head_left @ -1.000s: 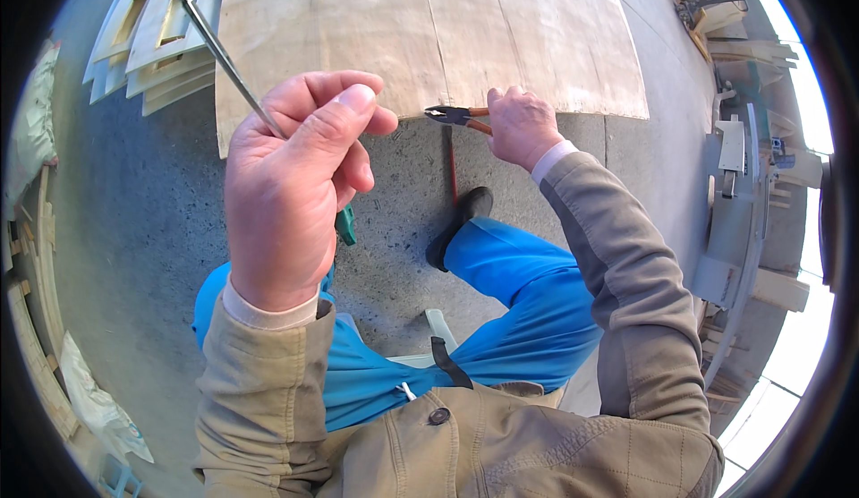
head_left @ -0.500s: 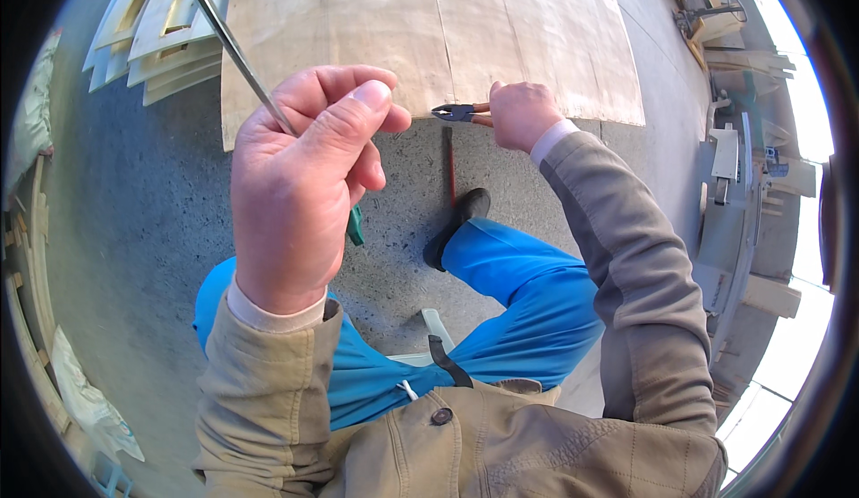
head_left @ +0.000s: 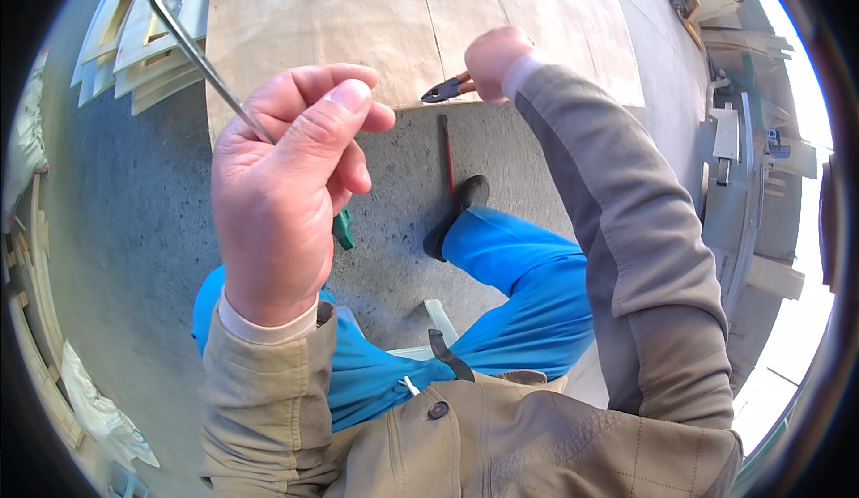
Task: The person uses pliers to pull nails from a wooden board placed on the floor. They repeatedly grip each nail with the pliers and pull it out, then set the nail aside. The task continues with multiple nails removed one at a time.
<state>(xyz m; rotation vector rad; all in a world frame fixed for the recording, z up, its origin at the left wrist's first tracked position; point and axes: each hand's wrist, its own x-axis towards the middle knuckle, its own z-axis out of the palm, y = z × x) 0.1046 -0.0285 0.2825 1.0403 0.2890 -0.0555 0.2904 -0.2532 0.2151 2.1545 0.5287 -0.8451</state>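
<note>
My left hand (head_left: 277,194) is raised near me, its fingers curled round a green-handled screwdriver (head_left: 208,70). The long metal shaft slants up and left out of the hand, and part of the green handle shows below the fingers. Farther off, my right hand (head_left: 497,61) is closed on pliers (head_left: 443,90) with dark jaws and orange-brown handles. Their jaws point left, over the near edge of a large plywood sheet (head_left: 358,24). The pliers' grip is partly hidden by the fist. Whether the jaws hold anything is too small to tell.
A thin red tool with a dark end (head_left: 449,158) lies on the concrete floor by my black shoe (head_left: 470,195). White panels with cut-out openings (head_left: 143,33) are stacked at the far left. Timber pieces (head_left: 774,276) line the right side, and white sacks (head_left: 94,400) the left.
My right hand has moved away from me and slightly left with the pliers, which now tilt more. My left hand and the screwdriver have shifted a little left in the picture.
</note>
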